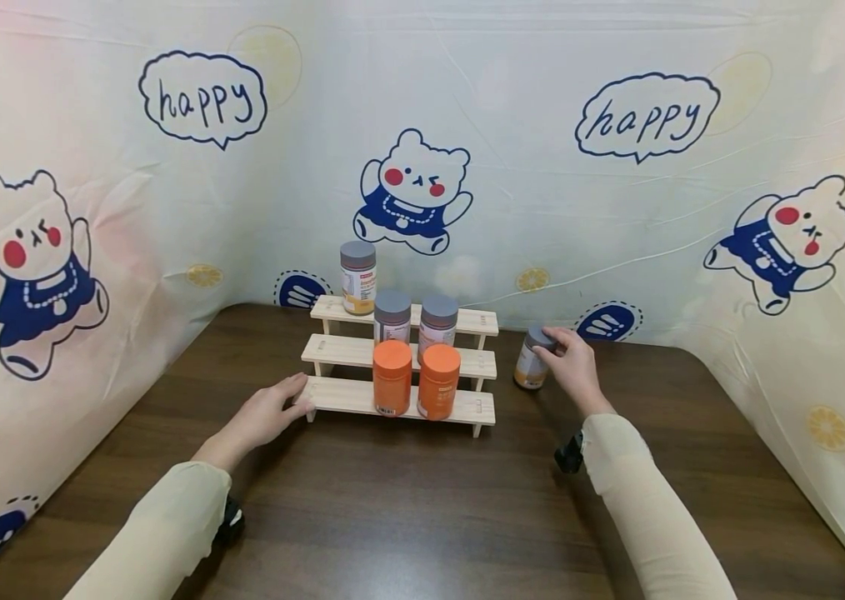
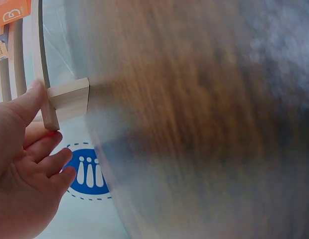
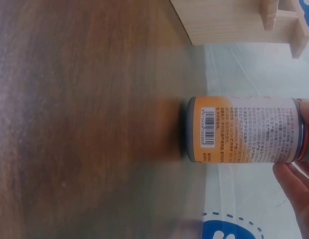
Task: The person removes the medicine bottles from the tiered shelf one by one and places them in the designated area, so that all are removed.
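L+R slvs (image 1: 148, 529) cream, cuffs (image 1: 613, 437) wrinkled; sm. blk wrist units (image 1: 568, 454).

Grey-capped cyl. plastic bottle (image 1: 530, 367): orange/wht label (image 3: 254, 132) w/ blk barcode (image 3: 208, 127). All-orange cyl. plastic bottles (image 1: 392, 387). Pale stepped wooden rack (image 1: 340, 395). Dk-brn wood-grain table (image 1: 392, 508). Pale fabric backdrop (image 1: 520, 50): navy/red bear print (image 1: 403, 212).

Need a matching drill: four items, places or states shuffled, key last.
1. Left hand
2. Right hand
3. Orange bottles
4. Rearmost gray-capped bottle

A. Standing on the bottom step of the three-tier wooden rack
B. Standing on the top step
C. Gripping a bottle right of the rack
D. Gripping the bottom step's left end

Pairs: 1-D, 2-C, 3-A, 4-B
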`<state>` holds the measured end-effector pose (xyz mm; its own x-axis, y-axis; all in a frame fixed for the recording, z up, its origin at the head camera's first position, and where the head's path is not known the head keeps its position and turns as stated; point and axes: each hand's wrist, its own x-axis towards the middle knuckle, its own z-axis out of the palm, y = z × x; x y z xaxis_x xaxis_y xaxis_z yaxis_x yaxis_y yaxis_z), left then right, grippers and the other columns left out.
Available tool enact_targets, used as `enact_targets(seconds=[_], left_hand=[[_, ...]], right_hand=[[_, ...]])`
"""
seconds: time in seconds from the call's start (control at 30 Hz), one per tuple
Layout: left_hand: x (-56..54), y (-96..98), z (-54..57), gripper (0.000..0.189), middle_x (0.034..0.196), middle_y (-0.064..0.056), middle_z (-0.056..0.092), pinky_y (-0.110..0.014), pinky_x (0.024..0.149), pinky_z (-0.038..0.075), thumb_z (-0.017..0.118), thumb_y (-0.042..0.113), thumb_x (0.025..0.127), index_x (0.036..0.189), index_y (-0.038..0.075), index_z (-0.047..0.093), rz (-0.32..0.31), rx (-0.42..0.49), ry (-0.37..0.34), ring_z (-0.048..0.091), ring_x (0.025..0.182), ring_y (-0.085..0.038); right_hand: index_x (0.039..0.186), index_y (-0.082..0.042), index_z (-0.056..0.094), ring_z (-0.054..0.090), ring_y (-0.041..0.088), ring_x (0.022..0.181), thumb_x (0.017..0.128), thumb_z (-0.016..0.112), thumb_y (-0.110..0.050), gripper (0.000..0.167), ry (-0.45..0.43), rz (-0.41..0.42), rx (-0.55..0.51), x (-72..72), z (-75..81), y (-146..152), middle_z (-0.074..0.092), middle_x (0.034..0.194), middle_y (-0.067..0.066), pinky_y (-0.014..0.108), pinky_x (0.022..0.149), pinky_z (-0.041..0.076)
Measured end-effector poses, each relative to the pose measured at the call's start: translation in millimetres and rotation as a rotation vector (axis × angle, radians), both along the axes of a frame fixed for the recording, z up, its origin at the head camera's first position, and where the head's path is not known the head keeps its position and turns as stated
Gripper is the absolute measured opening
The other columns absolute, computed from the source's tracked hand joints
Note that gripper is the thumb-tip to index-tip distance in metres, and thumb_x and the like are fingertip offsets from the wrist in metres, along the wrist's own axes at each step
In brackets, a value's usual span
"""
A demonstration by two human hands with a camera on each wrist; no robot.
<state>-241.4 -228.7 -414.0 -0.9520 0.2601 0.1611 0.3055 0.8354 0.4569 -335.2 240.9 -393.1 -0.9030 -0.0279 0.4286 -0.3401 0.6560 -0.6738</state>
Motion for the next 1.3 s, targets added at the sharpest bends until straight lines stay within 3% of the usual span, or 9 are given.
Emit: enact_targets(seconds=[0.8,1.3], left_hand=[[-1.5,-1.4,-1.4,0.056,0.137,-0.027,0.037,-0.054,0.098,0.030,0.056,0.024,0.093,0.135,-0.008,0.038,0.002,-0.006,-0.018,0.036,0.123,-0.042],[0.0,-0.5,-1.2,0.054,0.134,-0.028,0.040,-0.054,0.096,0.033,0.059,0.020,0.092,0.132,-0.011,0.042,-0.018,0.001,0.034,0.040,0.120,-0.043]], right_hand=[[0.119,0.003,0.059,0.052,0.034,0.109,0.084,0.069,-0.012,0.040,-0.020,0.033,0.027,3.3,-1.1,3.5,0.051,0.121,0.020,0.043,0.085,0.047],[0.121,0.001,0.057,0.052,0.034,0.109,0.085,0.068,-0.012,0.040,-0.049,0.053,-0.001,5.6,-1.5,3.4,0.049,0.123,0.019,0.043,0.086,0.047]])
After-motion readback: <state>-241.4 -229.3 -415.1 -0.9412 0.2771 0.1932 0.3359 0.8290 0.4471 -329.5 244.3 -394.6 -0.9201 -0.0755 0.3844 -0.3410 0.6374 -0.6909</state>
